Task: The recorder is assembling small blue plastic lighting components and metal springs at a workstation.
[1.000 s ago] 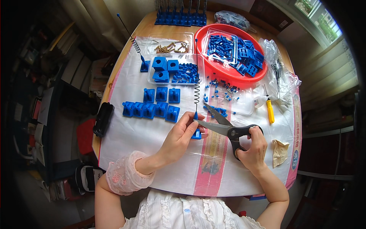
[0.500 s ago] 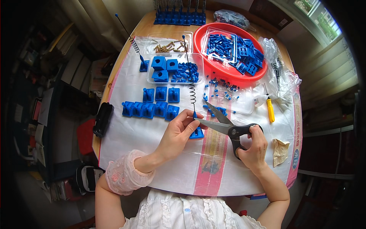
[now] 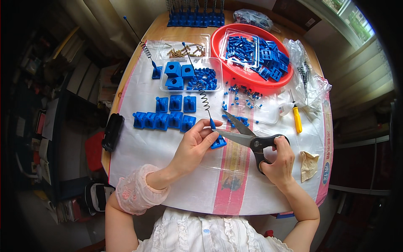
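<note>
My left hand (image 3: 189, 146) pinches a black coil-spring wire (image 3: 204, 101) by the blue stem at its lower end. That stem stands on a small blue plastic base (image 3: 219, 144), partly hidden by my fingers. The wire leans up and to the left, with a blue tip at its top. My right hand (image 3: 279, 165) grips black-handled scissors (image 3: 257, 144) through their loops. Their blades are spread apart. The lower blade reaches to my left fingertips beside the blue stem; whether it touches the stem I cannot tell.
Assembled blue bases (image 3: 162, 121) lie in rows at left. A finished wire piece (image 3: 157, 72) stands behind them. Clear boxes hold blue parts (image 3: 205, 78) and screws (image 3: 184, 51). A red basin (image 3: 216, 52) holds more parts. At right lie a yellow screwdriver (image 3: 297, 119) and a beige scrap (image 3: 309, 166).
The held wire has tilted, its top swinging left, and the blue base has shifted slightly right and up. The scissors have stayed almost where they were, blades still spread.
</note>
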{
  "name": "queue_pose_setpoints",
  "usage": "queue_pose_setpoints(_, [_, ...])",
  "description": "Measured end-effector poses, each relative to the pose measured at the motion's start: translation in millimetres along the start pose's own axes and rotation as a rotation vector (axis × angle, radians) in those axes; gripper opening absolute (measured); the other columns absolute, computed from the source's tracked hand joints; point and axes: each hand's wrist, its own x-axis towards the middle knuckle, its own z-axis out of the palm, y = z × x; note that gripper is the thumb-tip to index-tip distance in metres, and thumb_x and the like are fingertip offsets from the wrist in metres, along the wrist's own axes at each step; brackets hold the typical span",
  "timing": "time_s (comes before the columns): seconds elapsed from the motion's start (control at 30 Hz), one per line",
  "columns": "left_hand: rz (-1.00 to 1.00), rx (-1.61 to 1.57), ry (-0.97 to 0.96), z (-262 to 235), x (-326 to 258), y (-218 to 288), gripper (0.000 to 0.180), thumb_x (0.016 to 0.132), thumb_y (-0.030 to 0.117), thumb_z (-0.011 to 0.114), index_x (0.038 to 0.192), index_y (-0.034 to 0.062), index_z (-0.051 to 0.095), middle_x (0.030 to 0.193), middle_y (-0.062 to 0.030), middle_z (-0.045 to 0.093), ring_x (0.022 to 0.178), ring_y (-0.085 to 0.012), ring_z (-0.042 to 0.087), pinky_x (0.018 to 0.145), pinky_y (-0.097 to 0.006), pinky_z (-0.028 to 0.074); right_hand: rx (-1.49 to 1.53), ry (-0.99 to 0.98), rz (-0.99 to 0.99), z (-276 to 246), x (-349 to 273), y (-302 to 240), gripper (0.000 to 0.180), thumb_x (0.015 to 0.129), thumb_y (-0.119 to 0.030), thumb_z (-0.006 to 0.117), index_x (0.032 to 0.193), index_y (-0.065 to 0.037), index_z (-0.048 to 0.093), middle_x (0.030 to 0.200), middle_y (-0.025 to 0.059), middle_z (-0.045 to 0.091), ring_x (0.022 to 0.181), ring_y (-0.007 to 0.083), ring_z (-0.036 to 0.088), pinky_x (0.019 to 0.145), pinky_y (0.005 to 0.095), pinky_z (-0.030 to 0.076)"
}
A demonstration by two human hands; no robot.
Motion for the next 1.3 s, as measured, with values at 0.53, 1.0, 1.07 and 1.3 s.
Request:
queue_pose_setpoints(0.53, [0.082,0.103,-0.021,0.9,0.0,-0.7,0.028,0.105,0.013,0.05,0.129,-0.0006,0.053,0.11,-0.0107,0.069,0.108,-0.0158,0.065,0.093,-0.028,0.053,-0.002,-0.003,0.002,-1.4,0.2,-0.9,0.05,0.051,-0.004,0.074,0.094,-0.002,0.049,0.081,0.0118,0.05,0.07,0.0302,0.054,0.06,0.0402,0.042])
queue_pose_setpoints(1.0, [0.132,0.175,-0.021,2.2,-0.6,-1.9,0.024,0.106,0.017,0.048,0.123,-0.0002,0.054,0.102,-0.0111,0.068,0.1,-0.0159,0.066,0.09,-0.03,0.052,-0.014,0.01,-0.003,0.3,-0.8,-1.4,0.05,0.051,-0.004,0.073,0.094,-0.001,0.049,0.08,0.012,0.05,0.069,0.0302,0.054,0.059,0.0401,0.042])
queue_pose_setpoints(1.07, [0.139,0.169,-0.019,1.8,-0.2,-2.8,0.024,0.106,0.017,0.049,0.122,0.0001,0.054,0.102,-0.0112,0.068,0.1,-0.0161,0.066,0.089,-0.03,0.053,-0.015,0.009,-0.005,0.3,-0.8,-1.2,0.05,0.05,-0.004,0.073,0.094,-0.002,0.049,0.08,0.0119,0.05,0.068,0.0301,0.053,0.059,0.0399,0.042])
queue_pose_setpoints(1.3, [0.071,0.113,0.001,3.4,-1.1,1.1,0.024,0.106,0.017,0.049,0.122,0.0,0.054,0.103,-0.0116,0.072,0.101,-0.0138,0.066,0.091,-0.027,0.05,-0.016,0.019,-0.013,0.9,-1.6,-0.3,0.05,0.05,-0.004,0.073,0.094,-0.001,0.049,0.08,0.0125,0.05,0.068,0.0303,0.053,0.058,0.04,0.042])
